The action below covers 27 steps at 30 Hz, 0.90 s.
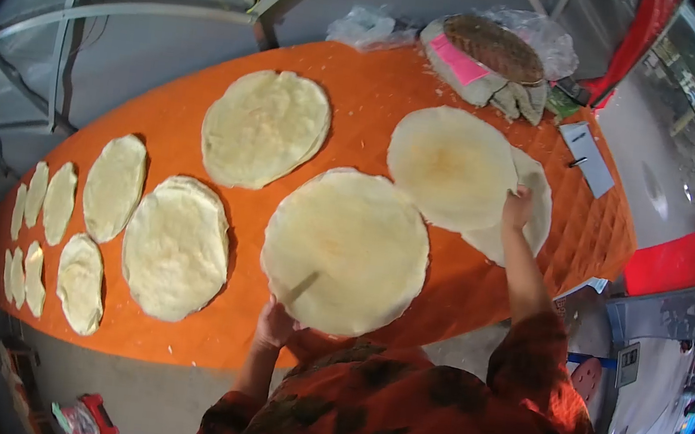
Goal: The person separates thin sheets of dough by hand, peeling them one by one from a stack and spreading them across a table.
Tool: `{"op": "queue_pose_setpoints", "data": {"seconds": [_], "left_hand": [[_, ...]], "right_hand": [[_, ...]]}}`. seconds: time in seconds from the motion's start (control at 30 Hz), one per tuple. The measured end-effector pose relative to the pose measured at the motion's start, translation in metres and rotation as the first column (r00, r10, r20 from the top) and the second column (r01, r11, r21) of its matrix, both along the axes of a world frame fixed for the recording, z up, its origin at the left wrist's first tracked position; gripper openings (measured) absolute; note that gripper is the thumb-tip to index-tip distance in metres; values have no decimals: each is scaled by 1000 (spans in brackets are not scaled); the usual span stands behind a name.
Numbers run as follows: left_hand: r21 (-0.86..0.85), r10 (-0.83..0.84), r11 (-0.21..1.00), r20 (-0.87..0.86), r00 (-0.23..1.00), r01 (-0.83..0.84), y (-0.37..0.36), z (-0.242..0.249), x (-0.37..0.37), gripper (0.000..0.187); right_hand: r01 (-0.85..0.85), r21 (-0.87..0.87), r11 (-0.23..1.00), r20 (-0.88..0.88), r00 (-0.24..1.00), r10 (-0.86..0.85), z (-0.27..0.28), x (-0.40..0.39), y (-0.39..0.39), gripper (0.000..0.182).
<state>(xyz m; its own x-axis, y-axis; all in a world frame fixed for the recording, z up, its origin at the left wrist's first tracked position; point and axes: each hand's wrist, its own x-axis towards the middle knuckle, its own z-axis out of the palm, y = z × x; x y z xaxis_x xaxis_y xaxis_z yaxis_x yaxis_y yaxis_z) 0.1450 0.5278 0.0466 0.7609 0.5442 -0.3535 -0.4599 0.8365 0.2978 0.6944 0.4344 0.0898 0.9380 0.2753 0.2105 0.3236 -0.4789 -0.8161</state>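
Thin, pale round flatbreads lie on an orange cloth. My right hand (pixel 519 208) pinches the right edge of a large flatbread (pixel 441 163) with a browned centre. Another flatbread (pixel 528 230) shows partly from beneath it. My left hand (pixel 276 325) is at the lower left rim of the near round flatbread (pixel 348 247), finger and thumb apart. It appears to hold nothing. A narrow dark shadow falls on that bread close by. The two large rounds nearly meet at their edges.
More flatbreads (pixel 174 248) lie in two rows toward the left end of the orange-covered table (pixel 382 78). At the back right sit a brown oval pad (pixel 494 48), a pink cloth (pixel 458 60) and plastic bags (pixel 371 27). A white clipboard-like sheet (pixel 587 158) lies at the right.
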Motion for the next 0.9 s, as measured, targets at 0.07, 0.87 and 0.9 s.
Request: {"op": "queue_pose_setpoints", "data": {"seconds": [0.07,0.87,0.9], "left_hand": [[27,-20,999,9,1000,20,-7,-10,-7,70],[215,-175,955,-155,972,207,6,-52,-6,53],[213,-198,949,-169,966,232,6,-53,-2,53]], "right_hand": [[-329,66,942,193,931,311,-53,-67,8,14],[-814,-301,496,164,468,868,-37,-376,19,28],[-807,-331,490,100,486,868,-34,-374,19,26]]}}
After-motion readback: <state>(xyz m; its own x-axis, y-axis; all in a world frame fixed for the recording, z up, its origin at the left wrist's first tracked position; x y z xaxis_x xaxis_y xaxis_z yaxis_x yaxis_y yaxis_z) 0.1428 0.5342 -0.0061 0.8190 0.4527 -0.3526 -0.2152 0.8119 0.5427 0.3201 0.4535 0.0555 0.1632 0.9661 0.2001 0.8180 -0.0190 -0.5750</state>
